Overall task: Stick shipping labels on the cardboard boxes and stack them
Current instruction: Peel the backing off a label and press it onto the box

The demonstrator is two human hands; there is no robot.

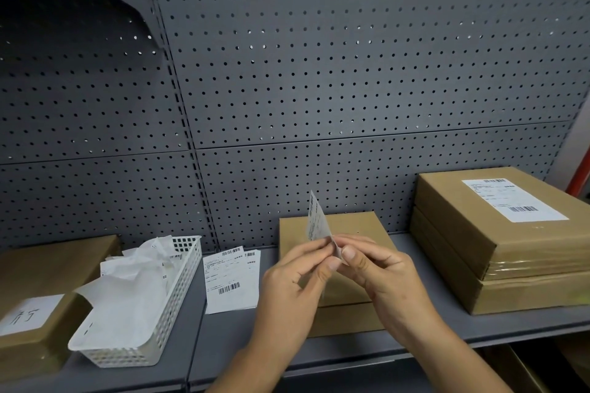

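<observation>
Both hands pinch one shipping label (317, 220) at its lower corner, above a plain flat cardboard box (357, 226) on the grey shelf. My left hand (293, 284) holds it from the left with thumb and fingertips. My right hand (380, 271) pinches the same corner from the right. The label stands nearly upright, seen almost edge-on. At the right, a stack of two cardboard boxes (510, 252) carries a stuck label (514, 199) on top. Loose labels (231, 277) lie flat on the shelf left of the plain box.
A white perforated basket (166, 325) full of crumpled backing paper (127, 290) stands left of the labels. A cardboard box (48, 268) with a handwritten white label lies at the far left. Grey pegboard (319, 73) backs the shelf (223, 338).
</observation>
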